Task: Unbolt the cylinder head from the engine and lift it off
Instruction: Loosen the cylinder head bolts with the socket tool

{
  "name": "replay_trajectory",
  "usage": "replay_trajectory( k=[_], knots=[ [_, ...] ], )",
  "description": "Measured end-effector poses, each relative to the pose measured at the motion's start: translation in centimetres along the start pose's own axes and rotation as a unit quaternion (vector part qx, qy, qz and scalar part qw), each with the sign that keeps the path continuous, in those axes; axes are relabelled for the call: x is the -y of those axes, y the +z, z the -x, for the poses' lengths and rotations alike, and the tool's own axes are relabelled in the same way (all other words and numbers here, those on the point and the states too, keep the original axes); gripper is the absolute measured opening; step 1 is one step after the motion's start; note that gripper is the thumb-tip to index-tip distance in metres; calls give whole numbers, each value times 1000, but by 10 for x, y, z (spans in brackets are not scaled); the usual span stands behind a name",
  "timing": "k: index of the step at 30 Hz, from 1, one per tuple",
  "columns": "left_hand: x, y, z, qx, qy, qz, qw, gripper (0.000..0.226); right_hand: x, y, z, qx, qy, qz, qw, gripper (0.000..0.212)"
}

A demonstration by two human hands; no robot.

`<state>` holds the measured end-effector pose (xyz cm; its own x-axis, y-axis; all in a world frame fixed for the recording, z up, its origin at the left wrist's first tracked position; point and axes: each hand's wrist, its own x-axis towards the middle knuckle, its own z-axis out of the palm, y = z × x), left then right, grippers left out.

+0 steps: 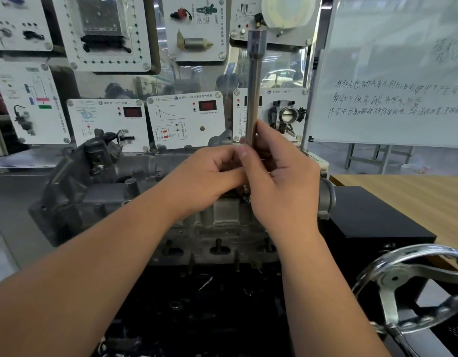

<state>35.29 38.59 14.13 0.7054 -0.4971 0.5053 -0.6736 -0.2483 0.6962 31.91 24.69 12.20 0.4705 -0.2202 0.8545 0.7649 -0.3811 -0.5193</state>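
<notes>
1. Around you: a wall of white training panels [186, 119] stands behind the engine, some with red digital readouts, and one carries a throttle body [287, 115]. A whiteboard [392, 73] with handwriting stands to your right, above a wooden surface [413, 197].
2. A chrome handwheel [416, 287] sits low at your right, near your right forearm, in front of a black box [377, 222].
3. The cylinder head [135, 199] lies directly ahead on the dark engine block [197, 300], grey and grimy, with studs standing along its near edge. Your hands and forearms cover much of its middle, so that part of its top is hidden.
4. A long metal socket extension [255, 86] stands upright above the head, its hexagonal end at the top. Its lower end disappears between your hands, so you cannot tell what it seats on.
5. Your right hand [282, 181] has its grip closed round the lower part of the bar, fingers and thumb curled on it.
6. Your left hand [207, 173] meets the right just beside the bar, fingers curled, thumb tip against the shaft; the grip pinches the bar's lower end.
7. Containers: the black box shows only its closed top; nothing of its contents is visible.
</notes>
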Motion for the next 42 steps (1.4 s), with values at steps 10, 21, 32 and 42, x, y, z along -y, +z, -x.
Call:
replay_trajectory(
  k=[10,21,32,42],
  knots=[
    [-4,0,-1,17,-1,-26,1000,17,3,-3,-1,1,28,-31,999,51],
    [-4,-1,0,8,-44,-12,999,20,2,-8,-4,32,33,-25,999,43],
    [-4,-2,1,23,-36,9,999,21,5,-5,-1,35,27,-24,999,48],
    [-4,1,-1,24,-5,-29,999,16,2,-6,-2,22,26,-30,999,54]
  ],
)
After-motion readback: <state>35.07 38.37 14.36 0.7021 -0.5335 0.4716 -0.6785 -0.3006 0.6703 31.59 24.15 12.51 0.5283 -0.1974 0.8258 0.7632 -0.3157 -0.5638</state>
